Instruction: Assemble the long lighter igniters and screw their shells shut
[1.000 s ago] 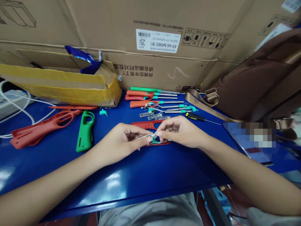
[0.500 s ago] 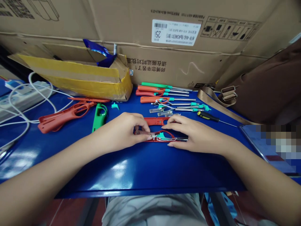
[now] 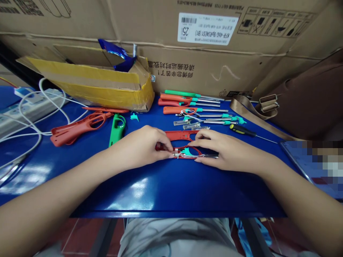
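A red lighter shell half point(image 3: 197, 151) lies on the blue table between my hands, with a teal trigger point(image 3: 185, 152), white wires and a metal tube point(image 3: 213, 156) in it. My left hand point(image 3: 154, 146) pinches the clear fuel tank at the shell's handle end; its fingers mostly hide the tank. My right hand point(image 3: 217, 148) has thumb and fingers around the front of the shell, by the tube. Just behind, close to my right fingertips, lies another red shell half point(image 3: 179, 135).
Several assembled lighters point(image 3: 178, 110) and loose tube-and-tank parts point(image 3: 190, 125) lie behind. To the left are red shells point(image 3: 72, 132), a green shell point(image 3: 117, 132) and a power strip point(image 3: 50, 100). A screwdriver point(image 3: 242, 130) and tablet-like device point(image 3: 297, 157) lie right. Cardboard boxes point(image 3: 120, 94) stand behind.
The clear tank, tilted and visible in my left fingers before, now sits lower in the shell, mostly covered. My right hand stays at the tube end. The whole view has shifted slightly.
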Available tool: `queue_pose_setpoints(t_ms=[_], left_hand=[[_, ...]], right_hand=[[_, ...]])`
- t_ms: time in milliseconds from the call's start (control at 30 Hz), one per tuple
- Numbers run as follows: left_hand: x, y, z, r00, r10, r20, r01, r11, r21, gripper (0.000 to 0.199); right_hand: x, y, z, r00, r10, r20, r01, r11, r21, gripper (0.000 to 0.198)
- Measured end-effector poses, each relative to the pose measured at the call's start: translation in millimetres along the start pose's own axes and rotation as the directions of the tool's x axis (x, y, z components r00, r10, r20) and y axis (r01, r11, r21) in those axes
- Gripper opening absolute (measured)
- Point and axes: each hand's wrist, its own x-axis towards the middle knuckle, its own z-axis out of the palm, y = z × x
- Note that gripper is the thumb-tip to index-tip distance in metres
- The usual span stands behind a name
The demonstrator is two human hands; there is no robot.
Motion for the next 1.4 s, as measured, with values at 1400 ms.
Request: queue_pose_setpoints(t_ms=[1400], left_hand=[[2, 2, 4, 0.998, 0.066, -0.025, -0.064, 0.995, 0.076, 0.024]], right_hand=[[-1, -21, 1, 0.983, -0.182, 0.033, 0.184, 0.979, -0.089, 0.059]])
